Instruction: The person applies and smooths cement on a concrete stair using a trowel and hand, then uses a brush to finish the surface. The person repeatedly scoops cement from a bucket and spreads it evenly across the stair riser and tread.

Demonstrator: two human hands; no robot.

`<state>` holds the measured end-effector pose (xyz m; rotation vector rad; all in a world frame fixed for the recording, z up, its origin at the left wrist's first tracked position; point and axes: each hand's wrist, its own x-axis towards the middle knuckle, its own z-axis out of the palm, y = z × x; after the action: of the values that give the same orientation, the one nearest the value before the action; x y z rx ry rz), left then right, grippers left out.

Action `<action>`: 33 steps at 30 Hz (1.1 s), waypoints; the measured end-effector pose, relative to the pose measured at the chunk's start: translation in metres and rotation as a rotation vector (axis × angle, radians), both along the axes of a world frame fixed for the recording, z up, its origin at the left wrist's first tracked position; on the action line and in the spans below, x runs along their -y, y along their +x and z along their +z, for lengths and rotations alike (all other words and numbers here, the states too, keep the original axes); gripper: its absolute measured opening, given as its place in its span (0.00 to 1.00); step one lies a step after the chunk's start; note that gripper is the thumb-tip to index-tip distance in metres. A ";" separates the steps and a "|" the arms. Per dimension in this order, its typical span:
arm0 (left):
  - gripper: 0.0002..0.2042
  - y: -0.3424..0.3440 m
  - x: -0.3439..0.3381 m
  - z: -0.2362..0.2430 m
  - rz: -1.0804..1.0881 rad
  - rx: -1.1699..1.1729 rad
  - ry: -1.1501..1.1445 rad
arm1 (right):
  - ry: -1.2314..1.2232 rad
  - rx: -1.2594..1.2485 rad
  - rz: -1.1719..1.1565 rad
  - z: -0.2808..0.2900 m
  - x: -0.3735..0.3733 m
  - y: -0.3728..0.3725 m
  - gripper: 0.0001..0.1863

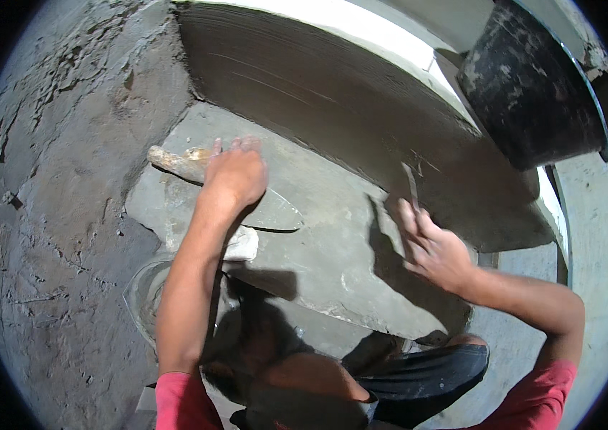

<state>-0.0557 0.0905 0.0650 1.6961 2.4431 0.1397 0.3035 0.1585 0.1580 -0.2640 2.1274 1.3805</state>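
Masonry, rough and grey-brown (68, 179), fills the left; smooth dark-grey plastered face (304, 86) along the far side; pale grey cement slab (325, 251) below it; scuffed black plastic bucket (533, 86) upper right. From my remote post: wooden-handled trowel with pointed grey blade (275, 211) lies on the slab, left hand (236, 175) blurred over it, grip I cannot tell. Right hand (436, 251) closed around a thin, flat, greyish tool (411, 184) near the face. I'd advise a steady wrist, light touch, no gouging. Trowel's long axis slants, butt upper left, tip rightward and slightly nearer the body; thin tool points away
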 end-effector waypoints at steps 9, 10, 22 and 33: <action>0.28 0.138 0.004 -0.037 -0.375 -0.040 0.089 | -0.087 -0.129 0.047 -0.033 -0.046 -0.051 0.25; 0.28 0.140 0.003 -0.040 -0.363 -0.051 0.130 | -0.159 -0.135 0.043 -0.031 -0.050 -0.030 0.25; 0.28 0.142 0.001 -0.042 -0.368 -0.069 0.134 | -0.113 -0.184 -0.217 -0.023 -0.035 0.160 0.26; 0.31 0.155 -0.014 -0.016 -0.375 -0.109 -0.162 | -0.074 -0.549 0.284 -0.004 -0.022 -0.041 0.28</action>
<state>0.0991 0.1045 0.0485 2.0911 2.0870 -0.1971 0.2622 0.1807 0.1541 -0.2425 2.6737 1.6846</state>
